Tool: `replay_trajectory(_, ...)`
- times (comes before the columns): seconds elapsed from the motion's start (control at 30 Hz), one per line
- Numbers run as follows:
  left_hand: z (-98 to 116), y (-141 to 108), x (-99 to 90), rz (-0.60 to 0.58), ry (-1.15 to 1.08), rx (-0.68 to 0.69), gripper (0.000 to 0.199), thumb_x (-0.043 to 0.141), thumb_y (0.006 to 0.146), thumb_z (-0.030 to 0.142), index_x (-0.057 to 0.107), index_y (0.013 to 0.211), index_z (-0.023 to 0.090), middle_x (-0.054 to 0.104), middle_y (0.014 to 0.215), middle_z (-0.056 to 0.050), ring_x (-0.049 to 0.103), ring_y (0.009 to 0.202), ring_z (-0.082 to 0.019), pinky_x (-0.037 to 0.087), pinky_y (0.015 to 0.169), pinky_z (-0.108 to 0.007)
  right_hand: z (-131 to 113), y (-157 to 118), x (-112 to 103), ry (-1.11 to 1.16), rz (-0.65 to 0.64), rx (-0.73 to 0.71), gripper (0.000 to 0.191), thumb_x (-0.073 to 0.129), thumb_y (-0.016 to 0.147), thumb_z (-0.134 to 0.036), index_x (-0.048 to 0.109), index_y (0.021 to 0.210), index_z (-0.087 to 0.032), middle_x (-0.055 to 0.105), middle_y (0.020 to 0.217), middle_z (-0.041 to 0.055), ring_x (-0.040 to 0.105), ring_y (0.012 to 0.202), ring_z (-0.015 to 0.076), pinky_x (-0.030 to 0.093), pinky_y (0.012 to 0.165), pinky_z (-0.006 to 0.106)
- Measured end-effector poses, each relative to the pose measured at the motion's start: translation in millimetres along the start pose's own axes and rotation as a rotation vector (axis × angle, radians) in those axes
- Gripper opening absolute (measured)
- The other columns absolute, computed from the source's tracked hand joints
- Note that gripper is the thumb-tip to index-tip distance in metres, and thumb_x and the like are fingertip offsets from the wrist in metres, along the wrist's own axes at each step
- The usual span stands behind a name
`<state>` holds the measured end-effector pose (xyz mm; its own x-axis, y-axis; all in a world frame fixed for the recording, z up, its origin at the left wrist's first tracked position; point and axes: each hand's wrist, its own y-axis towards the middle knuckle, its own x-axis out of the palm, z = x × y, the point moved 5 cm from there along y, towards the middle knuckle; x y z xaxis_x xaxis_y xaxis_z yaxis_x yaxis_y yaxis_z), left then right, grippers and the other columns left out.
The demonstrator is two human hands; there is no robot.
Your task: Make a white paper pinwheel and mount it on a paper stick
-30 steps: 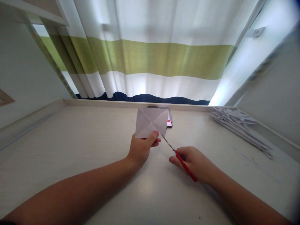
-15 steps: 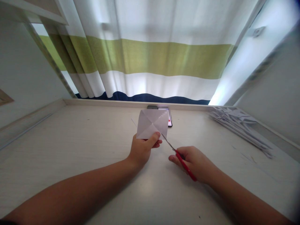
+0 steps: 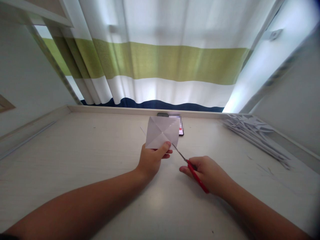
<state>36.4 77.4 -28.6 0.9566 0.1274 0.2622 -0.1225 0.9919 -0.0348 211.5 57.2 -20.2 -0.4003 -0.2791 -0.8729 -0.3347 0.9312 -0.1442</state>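
A small square of white paper [image 3: 160,128], creased along both diagonals, is pinched in my left hand [image 3: 151,160]. The thumb lies on its lower edge and the fingers are behind it. My right hand [image 3: 207,173] grips red-handled scissors [image 3: 196,175] by the handles. Their blades point up and left, with the tip over the paper's lower right corner, close to my left thumb. Whether the blades are parted there is too fine to make out.
Behind the paper, a phone [image 3: 181,132] and a dark object [image 3: 162,115] lie near the back ledge. A heap of folded white paper [image 3: 257,136] rests at the right. Thin paper scraps [image 3: 265,169] lie below it. A striped curtain [image 3: 160,63] hangs beyond the table [image 3: 100,143].
Very little differs. The scissors and my right hand have shifted slightly, and the tip stays at the paper's lower right corner.
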Motion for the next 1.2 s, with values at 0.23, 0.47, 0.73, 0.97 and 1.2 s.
replay_trajectory(0.23,-0.7,1.1,-0.3,-0.004,0.009,0.002,0.034,0.075,0.067,0.036,0.068,0.09,0.011,0.069,0.077,-0.007,0.067,0.062,-0.015,0.056,0.054,-0.023,0.2,-1.7,-1.0,-0.048,0.041,-0.005,0.045,0.051,0.079,-0.061,0.052,0.06,-0.02,0.055,0.054,0.0002,0.045,0.049,0.0129,0.027,0.047,0.025)
replay_trajectory(0.47,-2.8,1.7,-1.2,-0.013,0.02,0.002,0.033,0.075,0.068,0.037,0.069,0.089,0.013,0.069,0.076,-0.005,0.067,0.063,-0.015,0.057,0.055,-0.023,1.2,-3.2,-1.6,-0.036,0.028,-0.015,0.045,0.052,0.079,-0.06,0.053,0.061,-0.02,0.056,0.054,0.0001,0.046,0.049,0.0126,0.027,0.046,0.025)
replay_trajectory(0.73,0.6,-0.5,1.0,-0.038,0.034,0.011,0.031,0.074,0.069,0.036,0.068,0.087,0.012,0.069,0.075,-0.005,0.067,0.062,-0.015,0.056,0.053,-0.022,0.9,-4.6,-0.6,-0.029,0.026,0.0,0.045,0.052,0.079,-0.061,0.053,0.061,-0.02,0.056,0.054,-0.0001,0.046,0.049,0.0127,0.027,0.045,0.025)
replay_trajectory(0.97,1.2,-1.7,2.2,-0.058,0.04,0.007,0.03,0.074,0.069,0.035,0.069,0.086,0.011,0.069,0.074,-0.005,0.067,0.062,-0.015,0.056,0.053,-0.022,-0.7,-2.6,1.6,0.026,-0.001,-0.006,0.045,0.049,0.081,-0.059,0.049,0.059,-0.02,0.052,0.051,-0.0013,0.044,0.048,0.0121,0.028,0.046,0.024)
replay_trajectory(1.2,-0.4,-1.4,2.2,-0.052,0.034,0.009,0.03,0.075,0.069,0.035,0.069,0.086,0.011,0.069,0.074,-0.005,0.067,0.061,-0.015,0.056,0.053,-0.022,1.4,-3.1,1.9,0.009,0.023,0.012,0.045,0.052,0.079,-0.06,0.05,0.058,-0.02,0.051,0.05,-0.0016,0.042,0.047,0.012,0.028,0.045,0.024)
